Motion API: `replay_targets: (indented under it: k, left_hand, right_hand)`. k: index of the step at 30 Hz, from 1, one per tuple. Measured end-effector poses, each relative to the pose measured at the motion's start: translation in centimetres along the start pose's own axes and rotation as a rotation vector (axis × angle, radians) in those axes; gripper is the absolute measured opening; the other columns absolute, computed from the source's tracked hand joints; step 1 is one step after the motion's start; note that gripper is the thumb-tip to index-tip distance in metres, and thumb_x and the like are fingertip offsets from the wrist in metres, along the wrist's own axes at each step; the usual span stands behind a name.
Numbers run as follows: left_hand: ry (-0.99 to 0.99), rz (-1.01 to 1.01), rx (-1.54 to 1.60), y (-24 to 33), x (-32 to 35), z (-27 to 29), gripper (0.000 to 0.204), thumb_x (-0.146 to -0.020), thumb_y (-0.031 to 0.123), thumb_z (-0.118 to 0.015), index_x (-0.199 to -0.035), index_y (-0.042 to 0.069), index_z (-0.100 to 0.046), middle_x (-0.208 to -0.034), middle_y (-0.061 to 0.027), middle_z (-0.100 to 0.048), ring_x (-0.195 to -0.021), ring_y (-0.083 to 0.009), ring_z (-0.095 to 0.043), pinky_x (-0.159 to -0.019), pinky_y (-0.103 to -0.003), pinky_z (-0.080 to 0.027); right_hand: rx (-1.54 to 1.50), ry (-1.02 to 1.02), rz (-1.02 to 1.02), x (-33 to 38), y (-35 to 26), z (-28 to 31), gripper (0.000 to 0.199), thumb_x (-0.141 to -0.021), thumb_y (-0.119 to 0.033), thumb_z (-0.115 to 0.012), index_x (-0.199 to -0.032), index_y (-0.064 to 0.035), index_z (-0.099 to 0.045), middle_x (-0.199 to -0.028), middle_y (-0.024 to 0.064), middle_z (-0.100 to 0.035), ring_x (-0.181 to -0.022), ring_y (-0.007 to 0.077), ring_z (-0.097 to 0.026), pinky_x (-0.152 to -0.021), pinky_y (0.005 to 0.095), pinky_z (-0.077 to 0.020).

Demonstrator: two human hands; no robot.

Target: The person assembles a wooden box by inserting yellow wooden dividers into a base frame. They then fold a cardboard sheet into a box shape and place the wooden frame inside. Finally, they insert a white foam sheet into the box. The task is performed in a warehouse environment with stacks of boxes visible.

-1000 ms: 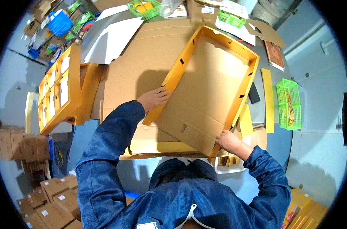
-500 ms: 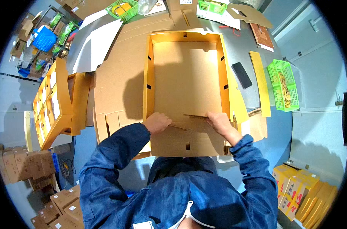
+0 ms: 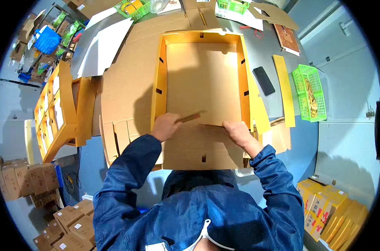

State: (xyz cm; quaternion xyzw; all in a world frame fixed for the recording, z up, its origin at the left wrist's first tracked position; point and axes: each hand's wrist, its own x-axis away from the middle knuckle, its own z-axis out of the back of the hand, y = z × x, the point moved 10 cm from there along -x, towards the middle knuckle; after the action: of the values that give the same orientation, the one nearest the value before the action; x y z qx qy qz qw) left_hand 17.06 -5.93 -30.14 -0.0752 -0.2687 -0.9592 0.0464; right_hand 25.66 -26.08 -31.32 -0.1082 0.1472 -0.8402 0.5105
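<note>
In front of me lies a shallow cardboard tray box (image 3: 201, 38), yellow on its walls and brown inside, with dark slots along the sides. Its near panel (image 3: 186, 157) lies flat toward my body. At the box's near left corner, my left hand (image 3: 165, 127) is closed on a narrow cardboard flap (image 3: 191, 117) that slants up to the right. My right hand (image 3: 239, 136) pinches a second cardboard flap (image 3: 211, 125) at the near right corner, seen nearly edge-on. The two flaps point toward each other, and my fingertips are partly hidden.
A black phone (image 3: 264, 81), a yellow strip (image 3: 284, 90) and a green basket (image 3: 309, 93) are to the right. On the left stands a yellow compartmented cardboard piece (image 3: 56, 111), with white sheets (image 3: 104, 48) behind it. A large cardboard sheet (image 3: 123, 90) lies beneath the box.
My left hand has moved up and slightly left, tilting its flap upward. My right hand has shifted slightly, still at its flap. The box's left wall leans a little further outward.
</note>
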Motion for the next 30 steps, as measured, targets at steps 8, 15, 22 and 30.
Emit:
replay_targets:
  k: [8,15,22,30]
  left_hand:
    - [0.155,-0.458,-0.069,9.6,-2.2,-1.9,0.020,-0.085,0.025,-0.056,-0.080,0.005,-0.055,-0.076,-0.0116,-0.058,-0.074,-0.0292,-0.059,-0.065,-0.039,-0.048]
    - [0.001,-0.568,-0.225,10.7,-1.3,-4.0,0.020,-0.085,0.024,-0.057,-0.091,0.005,-0.055,-0.088,-0.0125,-0.059,-0.081,-0.0294,-0.059,-0.070,-0.037,-0.049]
    - [-0.184,-0.194,0.040,7.3,-4.2,-5.6,0.041,-0.094,0.034,-0.043,-0.127,0.009,-0.041,-0.123,-0.0193,-0.050,-0.104,-0.0388,-0.054,-0.090,-0.043,-0.044]
    - [-0.393,-0.260,0.347,5.9,-5.4,-8.4,0.037,-0.097,0.025,-0.038,-0.131,0.011,-0.046,-0.118,-0.0168,-0.052,-0.111,-0.0319,-0.049,-0.099,-0.037,-0.037]
  right_hand:
    - [-0.003,0.003,0.030,-0.5,-0.6,0.6,0.007,-0.080,-0.013,-0.052,-0.079,-0.0059,-0.052,-0.071,0.0139,-0.060,-0.071,0.0326,-0.061,-0.058,0.0427,-0.0474]
    - [-0.044,-0.054,0.004,-0.7,-0.3,0.2,0.008,-0.080,-0.012,-0.052,-0.084,-0.0062,-0.052,-0.074,0.0151,-0.060,-0.075,0.0336,-0.062,-0.062,0.0443,-0.0479]
    - [-0.014,-0.226,-0.115,-0.7,0.4,-1.3,0.015,-0.079,-0.018,-0.055,-0.088,-0.0055,-0.055,-0.088,0.0174,-0.062,-0.083,0.0321,-0.061,-0.069,0.0431,-0.0481]
    - [-0.051,-0.289,0.266,8.1,-10.7,-1.8,0.061,-0.072,-0.019,-0.061,-0.127,0.0009,-0.045,-0.140,0.0196,-0.035,-0.133,0.0328,-0.030,-0.111,0.0513,-0.0167]
